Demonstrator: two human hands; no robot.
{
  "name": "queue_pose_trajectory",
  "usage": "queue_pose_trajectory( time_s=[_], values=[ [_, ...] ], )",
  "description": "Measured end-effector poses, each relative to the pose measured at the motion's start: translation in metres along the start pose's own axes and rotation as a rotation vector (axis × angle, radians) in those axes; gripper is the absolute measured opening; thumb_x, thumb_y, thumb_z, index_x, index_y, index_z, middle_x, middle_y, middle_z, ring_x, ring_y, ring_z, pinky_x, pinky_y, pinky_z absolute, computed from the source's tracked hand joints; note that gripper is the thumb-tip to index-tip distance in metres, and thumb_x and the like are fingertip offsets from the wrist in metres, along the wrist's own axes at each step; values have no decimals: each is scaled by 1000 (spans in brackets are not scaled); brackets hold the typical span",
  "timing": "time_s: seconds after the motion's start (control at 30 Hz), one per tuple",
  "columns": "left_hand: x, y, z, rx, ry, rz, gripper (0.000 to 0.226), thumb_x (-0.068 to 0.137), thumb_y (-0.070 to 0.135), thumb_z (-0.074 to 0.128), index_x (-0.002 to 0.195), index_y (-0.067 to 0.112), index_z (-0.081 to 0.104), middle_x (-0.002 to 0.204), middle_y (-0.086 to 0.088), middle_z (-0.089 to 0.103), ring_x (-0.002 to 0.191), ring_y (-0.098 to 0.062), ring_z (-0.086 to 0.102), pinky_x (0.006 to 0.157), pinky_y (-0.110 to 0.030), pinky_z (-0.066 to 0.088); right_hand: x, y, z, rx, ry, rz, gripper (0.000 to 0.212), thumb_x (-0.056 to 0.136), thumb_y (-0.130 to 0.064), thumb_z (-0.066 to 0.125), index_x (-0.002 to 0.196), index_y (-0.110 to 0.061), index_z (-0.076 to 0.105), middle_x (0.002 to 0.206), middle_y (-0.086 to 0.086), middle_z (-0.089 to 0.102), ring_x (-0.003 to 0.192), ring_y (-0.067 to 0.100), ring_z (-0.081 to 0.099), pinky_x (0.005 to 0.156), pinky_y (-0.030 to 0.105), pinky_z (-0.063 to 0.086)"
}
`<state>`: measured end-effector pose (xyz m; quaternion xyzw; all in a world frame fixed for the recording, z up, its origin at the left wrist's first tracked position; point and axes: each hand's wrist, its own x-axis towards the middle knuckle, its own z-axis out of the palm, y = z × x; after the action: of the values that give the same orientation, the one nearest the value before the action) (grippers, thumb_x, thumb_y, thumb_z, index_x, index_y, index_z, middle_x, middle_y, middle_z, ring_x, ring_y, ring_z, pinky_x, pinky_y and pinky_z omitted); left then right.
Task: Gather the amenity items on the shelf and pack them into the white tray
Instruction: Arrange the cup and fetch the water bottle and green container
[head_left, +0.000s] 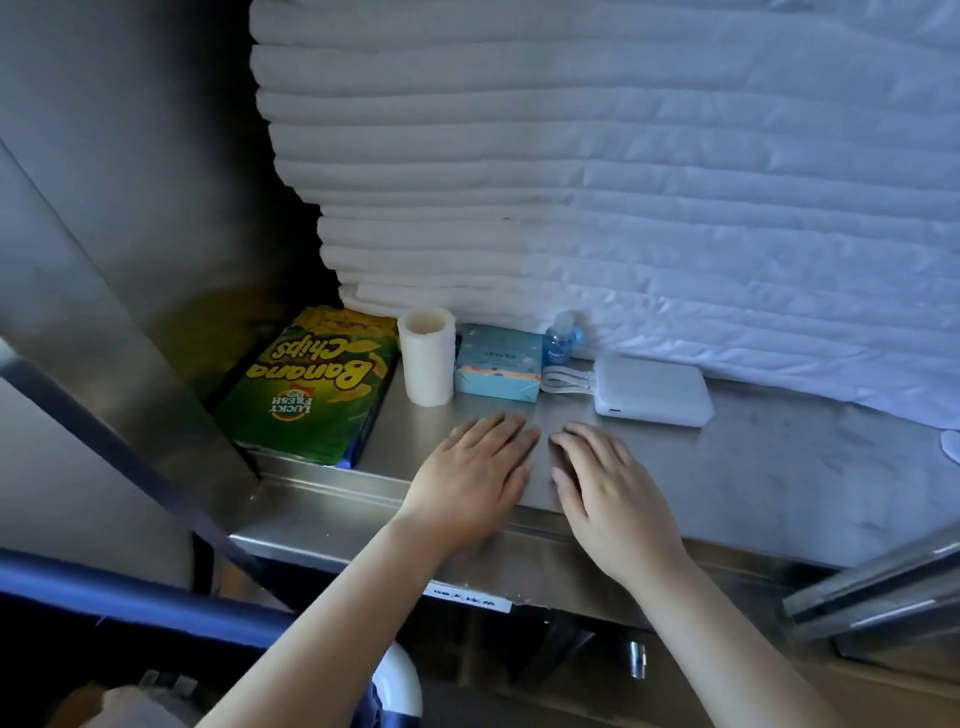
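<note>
- Head view: left hand (475, 467) and right hand (610, 486) lie flat on the front of the steel shelf (769, 467), palms down, fingers straight, side by side. Nothing held.
- Reads as a ready pose ahead of a first pick; nothing gathered yet.
- Items stand in a row at the back of the shelf, at the foot of the towels (519, 156).
- Left to right: chips (306, 384) flat, print up. Roll (426, 364) upright just beside them. Tissue pack (496, 361) next. Bottle (561, 343), small and blue, upright behind the pack's right end. Power bank (652, 389) flat, its cables (566, 376) pointing at the pack.
- All lie just beyond the fingertips. The pack is nearest the left hand, the power bank nearest the right.
- Tray: not in view, so the carry path can't be judged.
- In the way: the towel stack bulges out above the row, so drawing items forward looks easier than lifting straight up.
- The steel side wall crowds the chips on the left.
- Roll and bottle stand upright and look light; a nudge could tip them.
- A white scrap at the right edge is cut off; can't tell what it is.
</note>
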<state>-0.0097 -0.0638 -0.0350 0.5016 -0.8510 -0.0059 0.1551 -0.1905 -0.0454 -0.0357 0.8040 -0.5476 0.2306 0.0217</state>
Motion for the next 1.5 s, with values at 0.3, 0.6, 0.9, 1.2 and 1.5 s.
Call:
queue_pose_trajectory(
  time_s=[0.3, 0.6, 0.9, 1.2, 1.5],
  values=[
    [-28, 23, 5, 188, -56, -185, 56, 96, 53, 20, 145, 28, 30, 153, 3, 27, 141, -17, 18, 113, -36, 11, -24, -1, -6, -51, -69, 17, 43, 97, -34, 43, 133, -11, 51, 140, 9, 49, 131, 27, 42, 107, 37, 34],
    [-74, 139, -16, 41, 11, -175, 58, 94, 56, 32, 141, 24, 39, 143, 4, 42, 139, -18, 26, 113, -34, 18, -132, 11, -98, -20, -154, 45, 48, 96, -40, 43, 139, -21, 41, 138, -6, 44, 128, 13, 39, 98, 28, 38],
    [-80, 364, -77, -136, 118, 319, 63, 90, 58, 19, 133, 22, 48, 136, 3, 49, 128, -18, 42, 103, -33, 34, -319, 62, -284, -249, 152, 341, 49, 91, -49, 42, 133, -23, 47, 137, -8, 45, 124, 13, 44, 100, 30, 41],
    [-82, 585, -91, -276, 67, 840, 68, 89, 64, 12, 140, 27, 39, 145, 6, 38, 135, -13, 31, 108, -32, 27, -504, 83, -411, -494, 357, 798, 56, 88, -57, 41, 134, -24, 45, 136, -7, 45, 125, 13, 41, 100, 28, 37],
    [-88, 776, -69, -394, -15, 1240, 70, 85, 63, 7, 143, 32, 31, 151, 9, 28, 138, -10, 22, 111, -29, 19, -635, 108, -481, -591, 474, 1228, 56, 89, -48, 53, 136, -20, 43, 139, -3, 44, 128, 14, 38, 105, 27, 31]
  ],
)
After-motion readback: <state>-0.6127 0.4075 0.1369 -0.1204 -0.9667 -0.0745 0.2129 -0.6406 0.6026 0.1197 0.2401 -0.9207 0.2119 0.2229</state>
